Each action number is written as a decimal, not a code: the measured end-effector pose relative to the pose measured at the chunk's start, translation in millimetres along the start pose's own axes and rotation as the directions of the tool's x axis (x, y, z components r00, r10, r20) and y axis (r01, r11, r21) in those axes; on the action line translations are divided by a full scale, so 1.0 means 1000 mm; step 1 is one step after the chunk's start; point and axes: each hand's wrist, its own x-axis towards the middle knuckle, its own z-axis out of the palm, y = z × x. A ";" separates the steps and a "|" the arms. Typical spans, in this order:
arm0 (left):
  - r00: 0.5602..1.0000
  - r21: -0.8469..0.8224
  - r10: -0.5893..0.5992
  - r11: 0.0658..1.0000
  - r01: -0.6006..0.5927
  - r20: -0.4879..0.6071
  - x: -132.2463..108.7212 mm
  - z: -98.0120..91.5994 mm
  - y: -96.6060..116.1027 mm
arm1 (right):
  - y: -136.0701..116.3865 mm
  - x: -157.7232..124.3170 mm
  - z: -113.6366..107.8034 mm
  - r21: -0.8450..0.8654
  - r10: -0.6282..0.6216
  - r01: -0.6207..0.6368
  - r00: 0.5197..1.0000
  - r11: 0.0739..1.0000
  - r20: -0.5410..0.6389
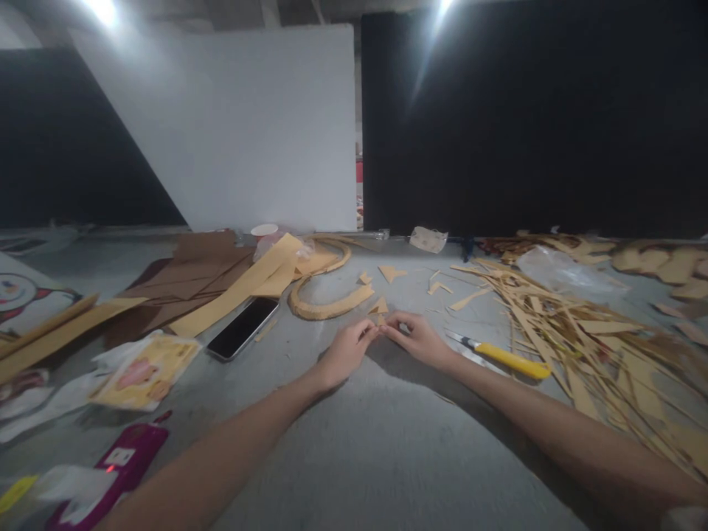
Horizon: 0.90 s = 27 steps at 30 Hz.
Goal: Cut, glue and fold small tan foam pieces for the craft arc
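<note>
My left hand (346, 352) and my right hand (420, 338) meet at their fingertips over the grey table (387, 442). Together they pinch a small tan cardboard scrap (380, 318), mostly hidden by the fingers. A small cardboard triangle (379, 305) lies just beyond the fingertips. A curved cardboard arc (330, 304) lies behind my left hand. A yellow utility knife (506, 357) with its blade out lies right of my right hand.
A black phone (243, 327) lies left of the hands. Long cardboard strips (243, 287) and brown sheets (188, 280) lie at back left. A heap of thin cardboard offcuts (586, 339) fills the right. Packets (147, 371) and a magenta object (125, 461) lie near left.
</note>
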 end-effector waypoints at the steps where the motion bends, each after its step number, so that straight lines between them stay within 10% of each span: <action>1: 1.000 0.001 -0.006 1.000 0.006 0.005 0.000 0.000 0.000 | 0.000 0.000 0.000 0.002 0.009 -0.009 1.000 1.000 -0.004; 17: 0.999 0.022 0.024 0.999 -0.023 -0.047 -0.001 0.000 0.000 | 0.002 -0.001 0.005 0.076 0.070 -0.075 0.995 0.994 0.065; 27: 0.998 -0.018 0.008 1.000 -0.009 -0.060 -0.001 0.000 -0.001 | 0.006 -0.002 0.008 0.017 -0.033 0.035 0.995 0.999 -0.093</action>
